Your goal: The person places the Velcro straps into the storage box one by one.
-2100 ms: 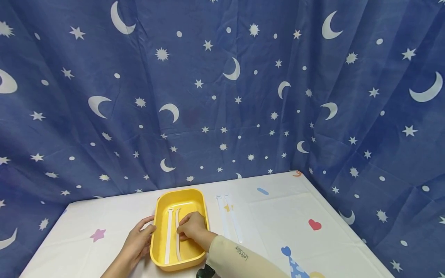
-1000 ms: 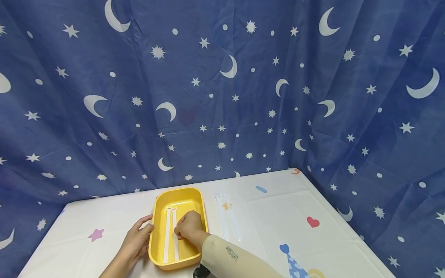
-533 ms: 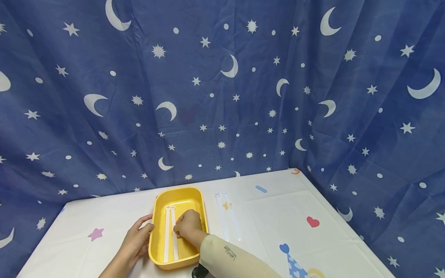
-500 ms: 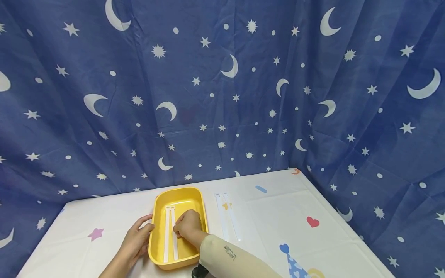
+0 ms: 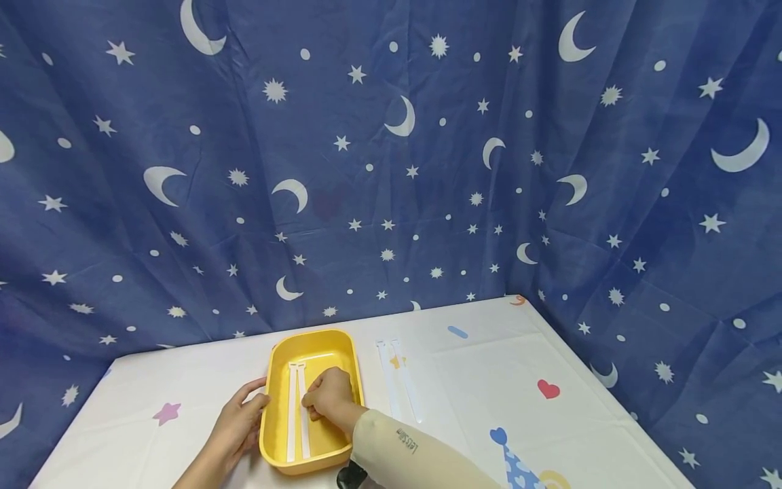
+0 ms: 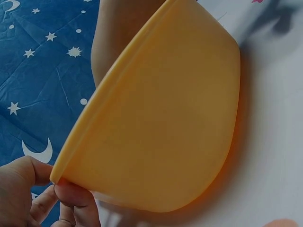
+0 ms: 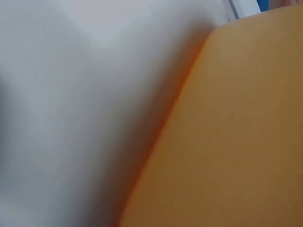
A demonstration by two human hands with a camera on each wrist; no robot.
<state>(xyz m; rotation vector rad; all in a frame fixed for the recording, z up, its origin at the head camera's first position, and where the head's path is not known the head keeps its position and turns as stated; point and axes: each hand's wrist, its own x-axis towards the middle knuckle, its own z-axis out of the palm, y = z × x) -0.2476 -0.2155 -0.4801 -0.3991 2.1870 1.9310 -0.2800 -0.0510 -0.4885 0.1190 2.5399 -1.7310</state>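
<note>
A yellow tray [image 5: 305, 467] sits on the table, its long side pointing away from me. My left hand [image 5: 240, 415] pinches the tray's left rim; in the left wrist view its thumb and finger [image 6: 78, 194] grip the rim edge. Inside lie two long white cable straps with slotted heads, side by side: a left strap [image 5: 292, 421] and a right strap [image 5: 305, 438]. My right hand [image 5: 332, 394] reaches over the right wall and pinches the right strap near its middle. The right wrist view shows only the tray's outer wall [image 7: 227, 132], and the hand's fingers are hidden there.
Two more white straps lie on the table right of the tray, a left one [image 5: 388, 380] and a right one [image 5: 406, 387]. The white tablecloth [image 5: 464, 380] carries printed shapes. Behind and to the right hangs a blue curtain [image 5: 342, 272] with moons and stars.
My right hand has shifted the right strap leftward, close beside the left strap, and their heads now meet. The left hand keeps its hold on the rim.
</note>
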